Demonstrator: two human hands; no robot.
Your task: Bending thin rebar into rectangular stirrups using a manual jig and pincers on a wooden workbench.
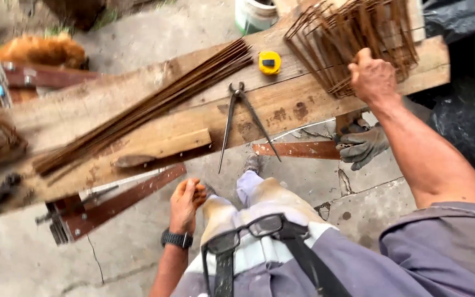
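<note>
Under the right hand (373, 77), the fingers are curled down onto a stack of bent rusty wire frames (353, 38) at the far end of the plank worktop (281, 104). Just toward the body from those fingers lie grey work gloves (361, 144). Pincers (241, 118) and a yellow tape measure (269, 62) sit further left, then a bundle of straight rods (149, 104). The left hand (185, 203) hangs by the knee, fingers loosely curled, holding nothing I can see.
</note>
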